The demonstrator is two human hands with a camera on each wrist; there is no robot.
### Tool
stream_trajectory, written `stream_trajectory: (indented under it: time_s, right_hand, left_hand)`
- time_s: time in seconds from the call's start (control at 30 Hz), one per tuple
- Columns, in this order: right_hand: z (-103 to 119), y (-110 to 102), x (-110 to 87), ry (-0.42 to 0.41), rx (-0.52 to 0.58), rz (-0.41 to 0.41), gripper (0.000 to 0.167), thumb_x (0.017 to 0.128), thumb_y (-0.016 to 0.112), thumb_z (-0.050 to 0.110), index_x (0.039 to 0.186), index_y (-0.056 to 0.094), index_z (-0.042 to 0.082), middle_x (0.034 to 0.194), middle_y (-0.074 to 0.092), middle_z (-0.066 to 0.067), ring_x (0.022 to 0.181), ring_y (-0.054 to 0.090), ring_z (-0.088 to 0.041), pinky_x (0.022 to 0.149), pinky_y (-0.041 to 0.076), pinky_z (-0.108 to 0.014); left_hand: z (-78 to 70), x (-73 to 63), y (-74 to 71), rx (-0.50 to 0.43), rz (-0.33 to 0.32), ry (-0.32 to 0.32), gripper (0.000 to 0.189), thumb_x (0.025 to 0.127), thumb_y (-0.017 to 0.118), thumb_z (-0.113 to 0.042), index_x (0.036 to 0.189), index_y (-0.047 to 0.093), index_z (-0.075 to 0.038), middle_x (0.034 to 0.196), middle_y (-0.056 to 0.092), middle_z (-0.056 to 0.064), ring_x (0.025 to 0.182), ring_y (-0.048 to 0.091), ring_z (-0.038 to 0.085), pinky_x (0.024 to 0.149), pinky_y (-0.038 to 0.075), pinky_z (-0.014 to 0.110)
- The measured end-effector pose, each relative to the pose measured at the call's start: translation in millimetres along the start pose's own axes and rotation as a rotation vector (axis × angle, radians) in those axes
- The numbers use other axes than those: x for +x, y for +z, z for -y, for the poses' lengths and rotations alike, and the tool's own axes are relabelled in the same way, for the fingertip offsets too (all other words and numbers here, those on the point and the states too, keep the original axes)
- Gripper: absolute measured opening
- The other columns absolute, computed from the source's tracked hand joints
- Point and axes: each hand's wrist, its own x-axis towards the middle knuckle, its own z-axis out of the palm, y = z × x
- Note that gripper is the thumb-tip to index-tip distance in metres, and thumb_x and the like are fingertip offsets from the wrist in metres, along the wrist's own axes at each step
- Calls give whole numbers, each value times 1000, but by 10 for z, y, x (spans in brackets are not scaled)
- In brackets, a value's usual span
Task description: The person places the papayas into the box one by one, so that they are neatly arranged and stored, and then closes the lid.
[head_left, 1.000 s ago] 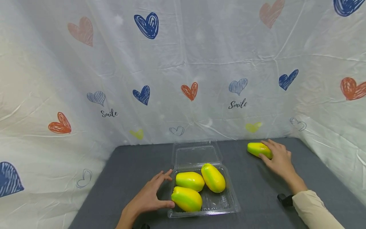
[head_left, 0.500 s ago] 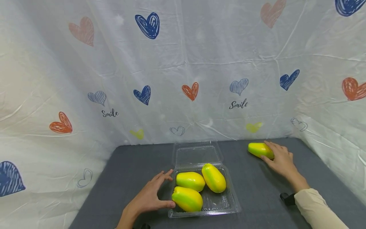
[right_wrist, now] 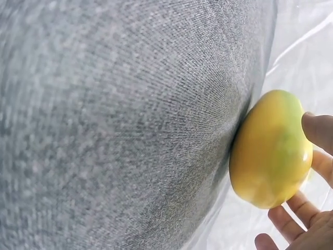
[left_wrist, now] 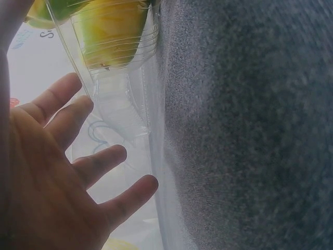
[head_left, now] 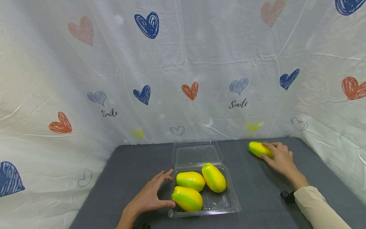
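At the back right of the table, my right hand [head_left: 281,159] grips a yellow-green papaya [head_left: 258,149] between thumb and fingers. The right wrist view shows this papaya [right_wrist: 270,151] against the grey cloth, with the thumb on one side and fingertips on the other. A clear plastic clamshell box [head_left: 218,208] stands in the middle, its lid [head_left: 197,154] folded back. Inside lie three papayas, one at the front [head_left: 187,198], one behind it [head_left: 190,181] and one to the right [head_left: 213,178]. My left hand [head_left: 150,194], fingers spread, touches the box's left edge.
Grey cloth [head_left: 137,162] covers the table. A white curtain [head_left: 211,41] printed with hearts hangs along the back and both sides. Inside the box, bare ribbed plastic [head_left: 213,202] shows at the front right.
My right hand and its papaya have shifted very slightly to the right, and the papaya has turned a little. The left hand and the box have stayed in place.
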Motion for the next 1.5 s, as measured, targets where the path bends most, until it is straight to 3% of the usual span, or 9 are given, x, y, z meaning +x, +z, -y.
stream_trajectory:
  time_s: [0.33, 0.8, 1.07, 1.27, 1.5]
  right_hand:
    - [-19, 32, 78, -8, 39, 35, 39, 98, 66, 17, 132, 56, 1, 136, 53, -34, 121, 45, -57, 82, 35, -68]
    - [-36, 15, 71, -23, 85, 68, 46, 98, 66, 14, 139, 54, -2, 136, 50, -38, 118, 46, -60, 83, 38, -72]
    - [-70, -1, 72, -115, 175, 66, 45, 96, 68, 8, 136, 53, -5, 129, 59, -34, 111, 54, -48, 85, 45, -61]
    - [-92, 12, 54, -139, 176, 32, 45, 95, 69, 7, 136, 55, -7, 127, 59, -34, 110, 54, -49, 86, 45, -62]
    - [-93, 33, 16, -94, 199, 21, 48, 96, 69, 9, 139, 54, -7, 128, 57, -34, 113, 53, -49, 88, 44, -65]
  left_hand:
    - [1, -7, -2, 0, -1, 2, 72, 77, 81, -62, 135, 52, -33, 168, 28, -7, 157, 20, 41, 107, 27, 82]
    - [0, -5, -6, -2, -2, 2, 70, 77, 82, -60, 134, 52, -34, 169, 28, -6, 157, 20, 42, 106, 28, 82]
    - [3, -2, 3, -2, 0, 1, 68, 78, 82, -60, 134, 52, -34, 169, 28, -7, 157, 19, 41, 107, 27, 82]
    - [1, -3, 4, -4, -1, 0, 69, 78, 82, -60, 134, 52, -34, 168, 28, -8, 157, 20, 41, 107, 28, 82]
    - [0, -6, 2, -5, 1, 2, 69, 78, 81, -61, 134, 53, -34, 168, 28, -9, 157, 20, 41, 107, 28, 82]
